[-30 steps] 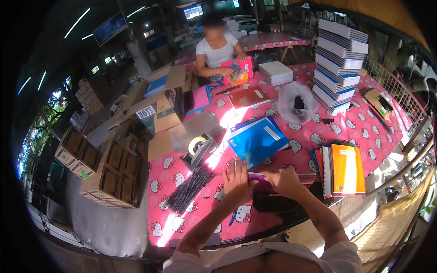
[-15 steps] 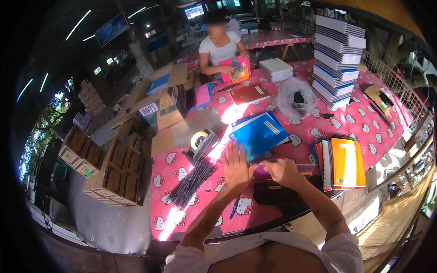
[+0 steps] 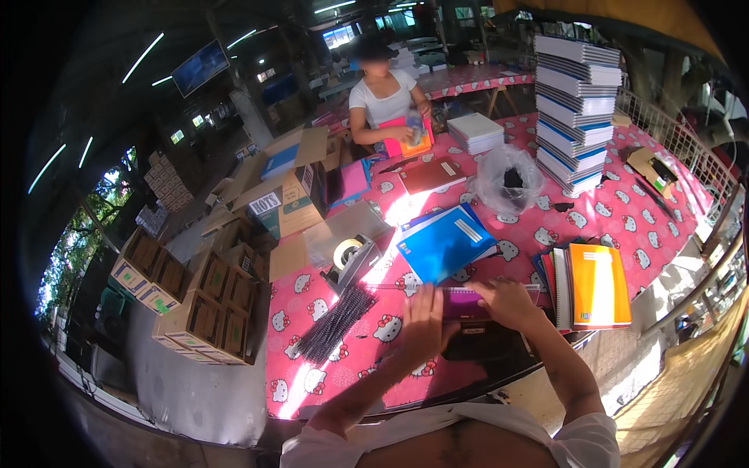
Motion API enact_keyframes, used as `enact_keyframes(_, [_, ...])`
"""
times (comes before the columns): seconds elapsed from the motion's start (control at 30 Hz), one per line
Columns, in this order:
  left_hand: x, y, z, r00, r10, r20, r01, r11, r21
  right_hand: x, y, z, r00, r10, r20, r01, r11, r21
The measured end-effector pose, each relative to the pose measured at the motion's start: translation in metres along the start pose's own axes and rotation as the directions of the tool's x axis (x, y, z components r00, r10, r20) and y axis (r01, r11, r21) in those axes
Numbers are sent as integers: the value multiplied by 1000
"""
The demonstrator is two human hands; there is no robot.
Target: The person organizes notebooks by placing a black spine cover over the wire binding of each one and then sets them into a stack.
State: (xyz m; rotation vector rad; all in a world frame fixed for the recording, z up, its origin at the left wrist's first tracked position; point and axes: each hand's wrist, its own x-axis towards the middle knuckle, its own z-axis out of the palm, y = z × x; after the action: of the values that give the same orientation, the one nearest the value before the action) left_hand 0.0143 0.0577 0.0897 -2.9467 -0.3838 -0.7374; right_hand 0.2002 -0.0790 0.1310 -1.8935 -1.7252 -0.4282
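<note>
A purple notebook [image 3: 466,304] lies at the near edge of the table, a thin spiral coil [image 3: 392,287] along its far edge and sticking out to the left. My right hand [image 3: 505,303] has its fingers bent and pressed on the notebook's far edge. Around its left end my left hand [image 3: 424,320] is closed, fingers together and tips at the coil; the thumb is partly hidden. Just beyond both hands rests a blue notebook [image 3: 446,243] on other sheets. Under the purple notebook a dark object [image 3: 484,342] shows; its kind is unclear.
Black binding coils [image 3: 337,321] and a tape dispenser [image 3: 351,261] lie to the left. At right are bound notebooks [image 3: 599,285], a tall notebook stack [image 3: 577,117] and a plastic bag [image 3: 511,179]. A person [image 3: 390,105] handles a pouch across the table. Cartons [image 3: 300,191] stand at left.
My left hand has drawn back toward me and off the blue notebook, its spread fingers coming together at the purple notebook's left end. My right hand stays on its far edge. The view shifted slightly.
</note>
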Motion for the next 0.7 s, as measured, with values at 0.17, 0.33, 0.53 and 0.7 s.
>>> enact_keyframes(0.17, [41,-50,-21,980,199,-17,-200,970,-137,4,4,-1,972,57,226,-75,994,74])
enact_keyframes(0.33, [15,11,10,985,58,-162,-50,997,56,-8,17,9,987,10,160,-23,997,80])
enact_keyframes(0.53, [39,-13,22,978,-154,-140,171,978,119,-4,18,4,965,-29,260,-20,983,184])
enact_keyframes(0.7, [-28,16,59,998,-45,-34,45,999,-6,-10,18,16,978,-12,207,-16,991,132])
